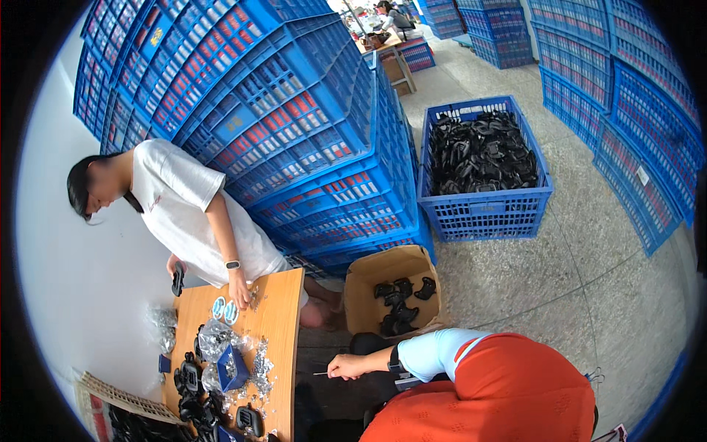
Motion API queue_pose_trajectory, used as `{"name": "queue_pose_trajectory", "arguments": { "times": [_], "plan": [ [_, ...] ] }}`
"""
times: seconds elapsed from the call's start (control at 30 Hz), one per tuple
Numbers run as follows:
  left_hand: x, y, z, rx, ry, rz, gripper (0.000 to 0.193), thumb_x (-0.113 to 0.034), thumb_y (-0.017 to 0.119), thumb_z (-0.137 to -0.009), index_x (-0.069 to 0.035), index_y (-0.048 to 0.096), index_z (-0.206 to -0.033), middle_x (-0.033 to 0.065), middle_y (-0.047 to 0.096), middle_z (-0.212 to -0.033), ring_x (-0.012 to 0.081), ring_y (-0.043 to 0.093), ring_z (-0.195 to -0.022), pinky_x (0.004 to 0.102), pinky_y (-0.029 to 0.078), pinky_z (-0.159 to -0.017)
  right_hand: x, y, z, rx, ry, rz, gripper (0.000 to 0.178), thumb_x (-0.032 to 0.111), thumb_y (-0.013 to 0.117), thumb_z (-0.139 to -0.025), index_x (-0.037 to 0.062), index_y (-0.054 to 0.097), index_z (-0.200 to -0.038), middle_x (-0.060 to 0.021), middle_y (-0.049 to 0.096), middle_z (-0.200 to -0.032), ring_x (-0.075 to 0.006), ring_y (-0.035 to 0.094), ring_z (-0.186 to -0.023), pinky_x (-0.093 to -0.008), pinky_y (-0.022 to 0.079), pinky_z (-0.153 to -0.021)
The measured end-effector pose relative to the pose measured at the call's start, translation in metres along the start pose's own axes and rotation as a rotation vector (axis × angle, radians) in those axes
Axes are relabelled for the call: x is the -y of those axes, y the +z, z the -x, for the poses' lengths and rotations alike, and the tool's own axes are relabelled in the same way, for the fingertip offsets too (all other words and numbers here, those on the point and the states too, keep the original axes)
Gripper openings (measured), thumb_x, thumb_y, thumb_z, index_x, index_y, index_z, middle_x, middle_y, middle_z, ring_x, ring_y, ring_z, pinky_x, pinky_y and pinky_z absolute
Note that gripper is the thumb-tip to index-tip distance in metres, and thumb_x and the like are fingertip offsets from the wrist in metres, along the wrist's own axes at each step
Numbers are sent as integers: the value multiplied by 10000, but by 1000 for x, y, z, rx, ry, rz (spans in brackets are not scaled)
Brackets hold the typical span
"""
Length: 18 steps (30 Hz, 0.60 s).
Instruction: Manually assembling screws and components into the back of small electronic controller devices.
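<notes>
My right hand (346, 366) is closed on a thin metal rod (321, 374), whose tip points left towards the wooden table (284, 324). The exact kind of this slim tool is too small to tell. A dark watch sits on that wrist, below a light blue sleeve and red garment. The left hand is out of sight. On the table, nearest to the rod, lie loose small shiny metal pieces (261, 366) beside a small blue bin (233, 368) holding more of them. Black plastic parts (190, 374) are heaped along the table's left side.
Across the table, a person in a white T-shirt (184, 199) holds a black part (177, 280) and touches small pieces. A cardboard box (355, 295) and blue crate (486, 214) hold black parts on the floor. Tall blue crate stacks (294, 81) rise behind, with more (633, 110) right.
</notes>
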<state>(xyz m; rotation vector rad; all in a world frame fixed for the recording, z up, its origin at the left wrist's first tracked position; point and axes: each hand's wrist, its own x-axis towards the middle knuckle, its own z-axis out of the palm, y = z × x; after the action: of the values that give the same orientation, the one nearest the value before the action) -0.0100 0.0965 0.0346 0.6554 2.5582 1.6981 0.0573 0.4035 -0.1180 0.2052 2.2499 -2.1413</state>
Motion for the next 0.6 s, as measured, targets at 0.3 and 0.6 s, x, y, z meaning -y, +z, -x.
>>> {"name": "queue_pose_trajectory", "arguments": {
  "times": [0.3,0.6],
  "plan": [
    [-2,22,-43,24,59,56,392,-29,681,-795,1,559,-1166,124,604,-1125,226,570,-993,342,466,-865,-45,-11,-13,-76,69,1,206,252,521,-923,112,662,-976,-58,576,-590,-166,509,-400,-320,412,-377],
    [22,38,-93,55,70,184,341,-10,668,-779,-10,584,-1109,120,623,-1084,229,583,-968,349,482,-837,-46,-8,-6,-41,145,-32,220,248,519,-945,93,662,-1007,-34,559,-594,-128,493,-419,-291,396,-385]
  ]
}}
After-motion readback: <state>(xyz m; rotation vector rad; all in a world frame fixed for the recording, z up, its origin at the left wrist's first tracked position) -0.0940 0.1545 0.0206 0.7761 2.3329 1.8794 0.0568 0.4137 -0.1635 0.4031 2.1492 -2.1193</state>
